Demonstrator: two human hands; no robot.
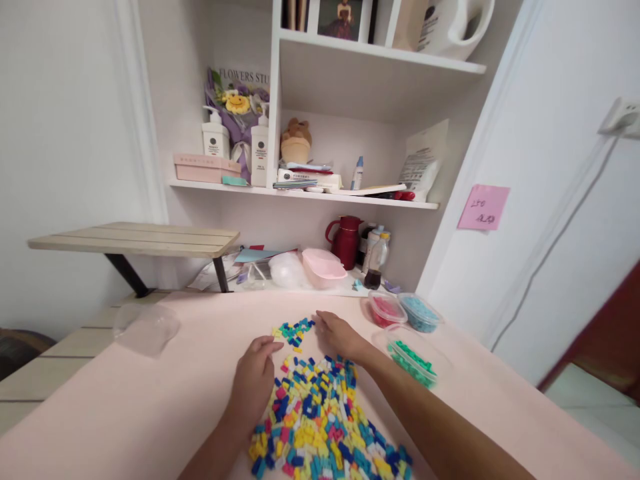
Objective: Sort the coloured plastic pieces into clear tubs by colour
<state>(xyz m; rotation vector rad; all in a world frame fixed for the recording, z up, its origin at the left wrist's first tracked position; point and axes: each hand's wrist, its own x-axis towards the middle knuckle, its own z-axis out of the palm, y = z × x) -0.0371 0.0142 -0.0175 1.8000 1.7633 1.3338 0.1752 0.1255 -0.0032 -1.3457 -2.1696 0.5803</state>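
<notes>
On the pink tabletop lies a big spread of small building bricks point(315, 420) in yellow, blue, teal, white and pink. Beyond it is a smaller cluster of bricks point(295, 331), mostly teal, dark blue and yellow. My left hand point(256, 370) rests at the left side between the two groups, its fingers loosely bent and stretched towards the small cluster. At the right edge of that cluster is my right hand point(337, 333), fingers extended, the tips beside the bricks. No brick shows in either hand, though the undersides of the fingers are hidden.
To the right stand clear tubs of green bricks point(413, 363), red bricks point(386, 310) and blue bricks point(421, 312). A clear plastic container point(147, 329) lies at the left. Behind are a pink bowl point(323, 265), a red jug point(346, 243) and a small wooden stand point(135, 239) under shelves.
</notes>
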